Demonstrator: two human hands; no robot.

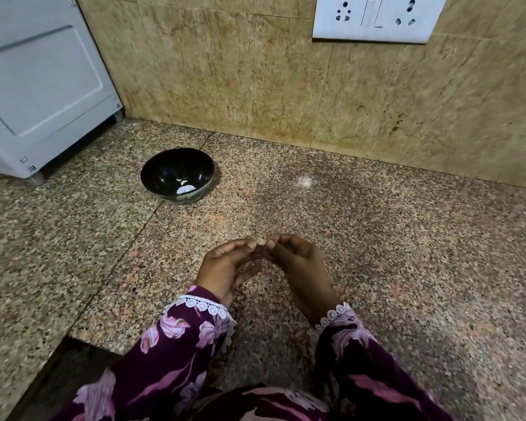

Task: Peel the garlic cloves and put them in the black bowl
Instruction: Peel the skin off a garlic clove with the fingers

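Note:
A black bowl (pixel 164 165) stands on the speckled granite counter (pixel 377 238), to the upper left of my hands. A peeled pale clove (pixel 183 180) lies inside it above a white patch at the bottom. My left hand (pixel 225 267) and my right hand (pixel 298 262) meet fingertip to fingertip low over the counter's middle. Between the fingertips both hands pinch a small pale garlic clove (pixel 260 242), mostly hidden by the fingers.
A white appliance (pixel 40 86) stands on small feet at the back left of the counter. A tiled wall (pixel 255 71) rises behind, with a white socket plate (pixel 377 18) at the upper right. The counter's edge drops off at the lower left.

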